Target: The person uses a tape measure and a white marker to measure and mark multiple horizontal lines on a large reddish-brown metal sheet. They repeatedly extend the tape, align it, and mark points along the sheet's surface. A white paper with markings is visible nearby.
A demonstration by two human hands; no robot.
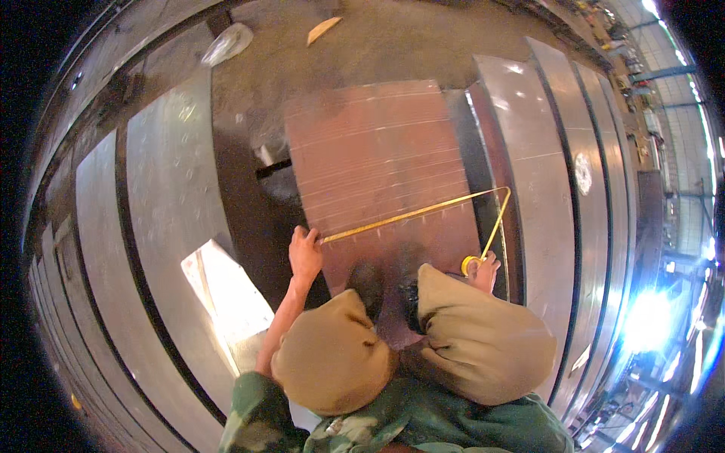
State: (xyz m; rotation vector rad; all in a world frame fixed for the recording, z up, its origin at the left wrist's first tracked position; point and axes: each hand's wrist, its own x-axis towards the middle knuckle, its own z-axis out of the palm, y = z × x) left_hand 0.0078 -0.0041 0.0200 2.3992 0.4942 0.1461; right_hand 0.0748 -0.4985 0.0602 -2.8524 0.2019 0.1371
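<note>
1. Since the tape measure [408, 216] already spans the red-brown plate [370, 143], I'd call the laying-out part mostly done; take the plate's middle as the clock centre, 12 pointing away from the person.
2. Left hand [306, 253] is down between 7 and 8, fingers pinched together at the tape's end, right by the plate's left edge; right hand [485, 272] is between 4 and 5, curled around the yellow case [470, 266].
3. What looks left, imo, is the straightening; the strip overshoots the right edge, folds sharply near 3 and doubles back to the case, so it's not one clean line yet; can't make out any reading at this size.
4. Around it: long grey plate [525, 136] toward 2, another broad plate [174, 151] at 9, a glaring white patch [226, 291] at 8 (piece or just light, can't tell), orange scrap [323, 30] at 11, crumpled clear wrapper [226, 44] near 10.
5. In the way: the tan-covered knees [487, 336] hide some of the near end around 5 to 6; harsh blue-white glare [649, 321] out at 4 doesn't help either.
</note>
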